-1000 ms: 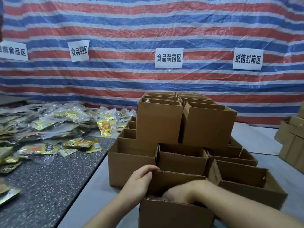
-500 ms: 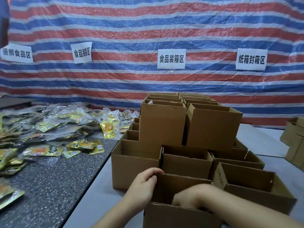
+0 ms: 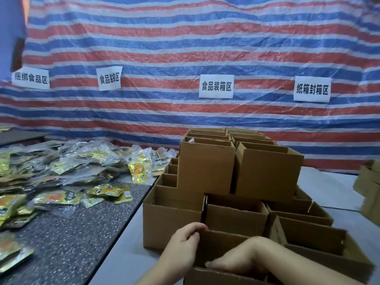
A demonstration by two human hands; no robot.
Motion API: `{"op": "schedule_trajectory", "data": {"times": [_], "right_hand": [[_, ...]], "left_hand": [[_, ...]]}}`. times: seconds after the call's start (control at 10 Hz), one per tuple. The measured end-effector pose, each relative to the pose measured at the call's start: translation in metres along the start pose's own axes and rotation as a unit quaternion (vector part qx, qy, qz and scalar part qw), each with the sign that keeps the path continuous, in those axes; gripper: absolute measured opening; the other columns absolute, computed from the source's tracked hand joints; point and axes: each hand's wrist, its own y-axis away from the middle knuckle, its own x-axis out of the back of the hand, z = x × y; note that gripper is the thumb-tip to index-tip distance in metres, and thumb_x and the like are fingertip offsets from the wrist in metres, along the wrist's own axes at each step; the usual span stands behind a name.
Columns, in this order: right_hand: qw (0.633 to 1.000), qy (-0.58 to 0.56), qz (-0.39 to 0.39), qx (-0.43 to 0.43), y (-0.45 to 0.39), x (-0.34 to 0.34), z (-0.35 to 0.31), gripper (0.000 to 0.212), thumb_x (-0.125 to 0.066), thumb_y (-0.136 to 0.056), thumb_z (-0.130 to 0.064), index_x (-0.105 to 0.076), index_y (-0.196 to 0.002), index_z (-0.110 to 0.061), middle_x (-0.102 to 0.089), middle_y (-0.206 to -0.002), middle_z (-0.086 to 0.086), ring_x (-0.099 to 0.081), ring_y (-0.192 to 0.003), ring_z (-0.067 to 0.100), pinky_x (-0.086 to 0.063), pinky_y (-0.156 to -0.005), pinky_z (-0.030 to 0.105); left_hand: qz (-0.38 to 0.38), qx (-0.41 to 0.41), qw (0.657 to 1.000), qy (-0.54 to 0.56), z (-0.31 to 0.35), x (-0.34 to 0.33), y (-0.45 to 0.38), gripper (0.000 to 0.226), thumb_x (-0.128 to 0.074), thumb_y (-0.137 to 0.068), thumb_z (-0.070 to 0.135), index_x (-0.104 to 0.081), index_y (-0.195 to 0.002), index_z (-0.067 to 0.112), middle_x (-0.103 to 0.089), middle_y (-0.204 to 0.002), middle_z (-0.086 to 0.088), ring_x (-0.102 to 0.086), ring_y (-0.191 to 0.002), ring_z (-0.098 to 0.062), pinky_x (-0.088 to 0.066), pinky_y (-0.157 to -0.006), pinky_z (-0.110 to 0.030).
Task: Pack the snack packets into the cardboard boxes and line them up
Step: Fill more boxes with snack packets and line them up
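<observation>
From my remote seat, starting at nine o'clock: the snack packets [image 3: 67, 173] lie heaped on the dark speckled worktop [image 3: 67, 243], well apart from my hands, none of them held. Toward the centre, the cardboard boxes [image 3: 205, 167] stand stacked in rows on the pale worktop [image 3: 123, 262], open tops up; I cannot make out what most contain. At six o'clock sits the nearest box [image 3: 224, 239]. My left hand [image 3: 183, 243] grasps its left wall, fingers curled over the top edge. My right hand [image 3: 236, 262], just to the right, reaches down inside that box; its fingers are hidden behind the near wall, so I cannot tell whether it grips anything. At three o'clock more boxes [image 3: 368, 192] sit at the frame edge.

I judge the step in hand to be settling contents into the nearest box while the left hand steadies it. The next move likely calls for drawing the right hand out without snagging the flaps, then sliding the box flush against the row at twelve o'clock, or reaching to nine o'clock for more packets
</observation>
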Motion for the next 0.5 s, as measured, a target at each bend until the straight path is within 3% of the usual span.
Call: {"op": "schedule_trajectory", "data": {"times": [0.1,0.2,0.3,0.4,0.5], "right_hand": [[1.0,0.0,0.008,-0.022,0.008,-0.007,0.0,0.066,-0.042,-0.1,-0.061,-0.031,-0.155,-0.027,-0.043,-0.153,0.008,-0.042,-0.14,0.023,-0.026,-0.121,0.04],[0.994,0.094,0.052,-0.007,0.027,-0.009,-0.002,0.058,-0.037,-0.1,-0.065,-0.058,-0.136,-0.024,-0.061,-0.133,0.002,-0.056,-0.126,0.017,-0.038,-0.112,0.036],[0.962,0.178,0.176,0.107,0.044,-0.007,-0.001,0.033,-0.05,-0.098,-0.06,-0.071,-0.1,-0.035,-0.071,-0.095,-0.011,-0.068,-0.09,0.004,-0.053,-0.08,0.025],[0.923,0.136,0.302,0.197,0.05,-0.008,0.001,0.023,-0.057,-0.098,-0.051,-0.07,-0.085,-0.037,-0.071,-0.084,-0.013,-0.069,-0.079,0.003,-0.057,-0.066,0.023],[0.888,0.094,0.362,0.266,0.05,-0.003,-0.014,0.021,-0.058,-0.1,-0.04,-0.07,-0.084,-0.036,-0.07,-0.086,-0.018,-0.068,-0.081,0.004,-0.058,-0.068,0.023]], "left_hand": [[-0.001,-0.012,1.0,-0.002,0.002,-0.001,0.002,0.035,-0.044,-0.102,0.01,-0.067,-0.103,0.036,-0.065,-0.11,0.017,-0.055,-0.106,0.006,-0.04,-0.084,-0.007],[-0.004,-0.016,1.0,0.004,0.003,0.001,0.005,0.027,-0.044,-0.105,0.022,-0.063,-0.108,0.041,-0.063,-0.114,0.02,-0.053,-0.109,0.008,-0.041,-0.088,-0.009],[0.081,-0.038,0.996,0.02,0.008,0.009,0.006,0.024,-0.04,-0.105,0.033,-0.064,-0.102,0.039,-0.067,-0.102,0.02,-0.058,-0.098,0.01,-0.045,-0.085,-0.017],[0.17,-0.094,0.979,0.063,0.016,0.031,0.006,0.028,-0.042,-0.104,0.024,-0.067,-0.094,0.029,-0.072,-0.086,0.012,-0.065,-0.089,-0.002,-0.05,-0.08,-0.024],[0.23,-0.123,0.961,0.087,0.016,0.072,-0.008,0.027,-0.046,-0.102,0.01,-0.068,-0.089,0.022,-0.071,-0.078,0.002,-0.067,-0.079,-0.008,-0.054,-0.072,-0.023]]}}
